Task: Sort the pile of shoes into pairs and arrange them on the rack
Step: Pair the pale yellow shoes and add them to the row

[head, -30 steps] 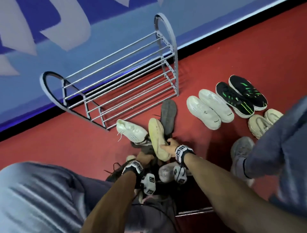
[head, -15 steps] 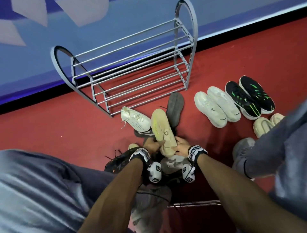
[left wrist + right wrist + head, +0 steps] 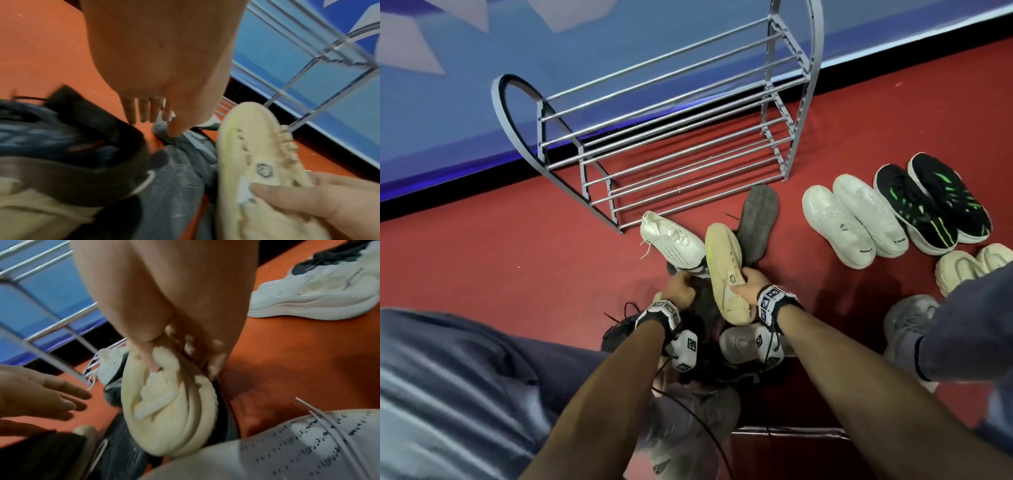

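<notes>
Shifted since half a second ago: left hand (image 3: 681, 291) off the cream shoe (image 3: 726, 270), now just left of it over the dark shoes of the pile (image 3: 702, 329), fingers straight and relaxed, gripping nothing. Gripped now by the right hand (image 3: 748, 286) alone, thumb on the pale sole, fingers curled round the far edge, sole turned up, toe pointing away toward the rack (image 3: 671, 137). Held above the heap, heel near the right wrist.

Lying just left of the held shoe, a white laced sneaker (image 3: 671, 240), toe to the left, close to the near left foot of the rack. Just right and farther, a grey shoe sole-up (image 3: 758, 219). Standing against the blue wall (image 3: 482, 102) on the red floor (image 3: 500, 257), all bars bare.

Set out to the right, side by side: a white pair (image 3: 852, 219), then a black pair with green stripes (image 3: 931, 202), then nearer, a cream pair (image 3: 969, 267), partly hidden by a grey trouser leg (image 3: 972, 325). Lower in the pile, a white shoe (image 3: 739, 342) under the right wrist.
</notes>
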Available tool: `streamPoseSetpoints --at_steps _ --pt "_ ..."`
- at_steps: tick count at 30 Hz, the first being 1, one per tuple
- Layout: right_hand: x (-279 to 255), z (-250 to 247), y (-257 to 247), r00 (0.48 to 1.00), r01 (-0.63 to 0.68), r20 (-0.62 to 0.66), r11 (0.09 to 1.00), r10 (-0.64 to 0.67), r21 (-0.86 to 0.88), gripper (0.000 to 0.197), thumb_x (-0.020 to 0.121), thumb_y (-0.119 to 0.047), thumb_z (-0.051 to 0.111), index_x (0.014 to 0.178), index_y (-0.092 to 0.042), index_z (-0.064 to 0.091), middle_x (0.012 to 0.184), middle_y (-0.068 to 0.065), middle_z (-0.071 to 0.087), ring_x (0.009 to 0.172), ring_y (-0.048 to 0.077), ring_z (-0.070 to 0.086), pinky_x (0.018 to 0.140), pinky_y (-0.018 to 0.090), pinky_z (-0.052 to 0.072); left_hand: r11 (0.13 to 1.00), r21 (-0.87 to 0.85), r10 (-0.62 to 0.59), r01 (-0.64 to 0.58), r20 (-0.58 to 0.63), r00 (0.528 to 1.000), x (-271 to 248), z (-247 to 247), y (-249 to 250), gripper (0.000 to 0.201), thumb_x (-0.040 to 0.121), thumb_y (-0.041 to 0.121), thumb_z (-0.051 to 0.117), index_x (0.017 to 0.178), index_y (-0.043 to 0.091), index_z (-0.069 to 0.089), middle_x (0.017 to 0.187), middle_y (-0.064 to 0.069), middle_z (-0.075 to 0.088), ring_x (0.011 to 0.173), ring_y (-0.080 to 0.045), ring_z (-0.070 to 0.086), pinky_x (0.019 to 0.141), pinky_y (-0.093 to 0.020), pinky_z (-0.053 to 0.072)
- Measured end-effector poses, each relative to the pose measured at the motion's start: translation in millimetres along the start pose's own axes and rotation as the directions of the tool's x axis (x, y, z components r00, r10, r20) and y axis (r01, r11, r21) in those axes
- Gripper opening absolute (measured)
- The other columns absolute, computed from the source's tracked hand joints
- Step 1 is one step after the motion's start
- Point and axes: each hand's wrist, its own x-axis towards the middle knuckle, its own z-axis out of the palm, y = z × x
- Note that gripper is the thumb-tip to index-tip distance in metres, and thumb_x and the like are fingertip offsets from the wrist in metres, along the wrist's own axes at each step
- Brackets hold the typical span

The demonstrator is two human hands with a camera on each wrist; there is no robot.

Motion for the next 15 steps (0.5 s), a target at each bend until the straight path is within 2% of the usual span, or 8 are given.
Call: streamPoseSetpoints --at_steps 1,3,5,6,8,10,13,15 --pt "0 6 2 1.000 0.011 -0.016 0.998 -0.012 -0.058 0.040 0.084 -0.024 0.070 0.122 -0.014 0.060 0.120 0.010 0.068 0.108 0.030 0.064 0.090 0.033 0.051 0.998 0.059 -0.032 0.036 -0.060 0.998 -4 -4 -12 0.026 0.094 0.006 0.051 0.116 0.006 0.065 0.115 -0.014 0.067 0.111 -0.033 0.062 0.098 -0.041 0.049" --pt "-1 14 5 0.997 0.027 -0.062 0.988 -0.037 -0.153 0.042 0.086 -0.023 0.068 0.124 -0.011 0.058 0.121 0.013 0.066 0.110 0.034 0.062 0.089 0.035 0.050 0.995 0.089 -0.046 0.050 -0.044 0.998 -8 -7 -36 0.021 0.098 0.014 0.053 0.110 0.004 0.067 0.108 -0.015 0.068 0.106 -0.031 0.063 0.091 -0.037 0.047" --pt "1 16 6 0.996 0.036 -0.069 0.982 -0.050 -0.187 0.044 0.087 -0.024 0.067 0.127 -0.009 0.056 0.123 0.015 0.064 0.111 0.036 0.061 0.090 0.036 0.049 0.995 0.049 -0.087 0.088 -0.034 0.996 -12 -5 -56 0.020 0.096 0.029 0.060 0.102 0.014 0.072 0.098 -0.007 0.068 0.099 -0.028 0.064 0.079 -0.028 0.044" --pt "2 16 7 0.996 0.040 -0.072 0.980 -0.054 -0.193 0.045 0.087 -0.024 0.068 0.128 -0.009 0.056 0.123 0.016 0.064 0.112 0.036 0.061 0.090 0.036 0.049 0.990 0.051 -0.125 0.128 -0.058 0.990 -13 -5 -63 0.022 0.095 0.039 0.061 0.101 0.021 0.072 0.096 -0.003 0.067 0.098 -0.027 0.064 0.078 -0.025 0.042" --pt "5 15 8 0.996 0.034 -0.079 0.981 -0.050 -0.192 0.045 0.086 -0.025 0.069 0.126 -0.008 0.058 0.123 0.016 0.064 0.112 0.035 0.061 0.089 0.035 0.049 0.977 0.100 -0.177 0.189 -0.122 0.977 -9 -8 -73 0.031 0.096 0.049 0.055 0.105 0.024 0.072 0.101 -0.007 0.070 0.102 -0.031 0.066 0.080 -0.027 0.043" --pt "6 13 8 0.996 0.035 -0.073 0.983 -0.049 -0.181 0.046 0.085 -0.025 0.070 0.127 -0.008 0.059 0.124 0.015 0.064 0.112 0.034 0.061 0.090 0.035 0.049 0.970 0.106 -0.199 0.218 -0.167 0.966 -3 -13 -74 0.036 0.095 0.051 0.052 0.111 0.023 0.071 0.109 -0.009 0.073 0.103 -0.033 0.067 0.085 -0.031 0.050" --pt "7 12 9 0.996 0.033 -0.070 0.983 -0.046 -0.179 0.048 0.085 -0.026 0.072 0.127 -0.008 0.059 0.124 0.015 0.065 0.113 0.034 0.061 0.090 0.034 0.048 0.960 0.147 -0.225 0.238 -0.101 0.969 25 -13 -96 0.051 0.086 0.062 0.050 0.111 0.023 0.069 0.114 -0.006 0.073 0.103 -0.032 0.068 0.093 -0.037 0.054" --pt "6 12 10 0.997 0.031 -0.064 0.985 -0.043 -0.172 0.049 0.085 -0.027 0.072 0.128 -0.008 0.059 0.123 0.014 0.065 0.113 0.033 0.061 0.089 0.033 0.048 0.967 0.104 -0.236 0.234 0.011 0.972 28 -18 -89 0.044 0.077 0.058 0.060 0.101 0.025 0.074 0.109 -0.005 0.075 0.095 -0.028 0.071 0.091 -0.040 0.058"
